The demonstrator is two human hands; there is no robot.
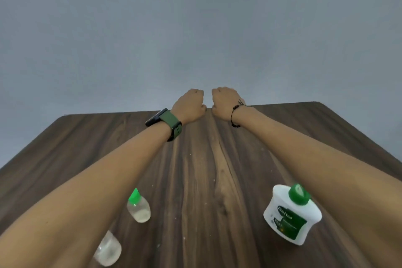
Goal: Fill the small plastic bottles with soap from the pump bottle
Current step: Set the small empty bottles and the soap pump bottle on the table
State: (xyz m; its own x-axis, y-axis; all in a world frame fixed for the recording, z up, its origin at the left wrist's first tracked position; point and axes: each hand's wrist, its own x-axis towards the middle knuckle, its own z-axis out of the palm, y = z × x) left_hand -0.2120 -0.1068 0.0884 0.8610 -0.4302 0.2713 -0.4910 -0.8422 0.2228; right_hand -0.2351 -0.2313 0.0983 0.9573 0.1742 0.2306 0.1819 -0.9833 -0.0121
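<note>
Head view. Both arms reach forward over a dark wood-grain worktop. The left hand and right hand hover side by side at its far edge, each curled into a fist that holds nothing. A green-strapped watch sits on the left wrist, a black cord bracelet on the right.

The white Dettol pump bottle with a green head stands at the near right, well behind the hands. Left of the pump bottle stands a small clear bottle with a green cap; nearer and further left stands a second small clear bottle, its top hidden by the left forearm, so whether it is capped cannot be told.

No filling appears begun. The next move likely calls for drawing the hands back to uncap a small bottle.
</note>
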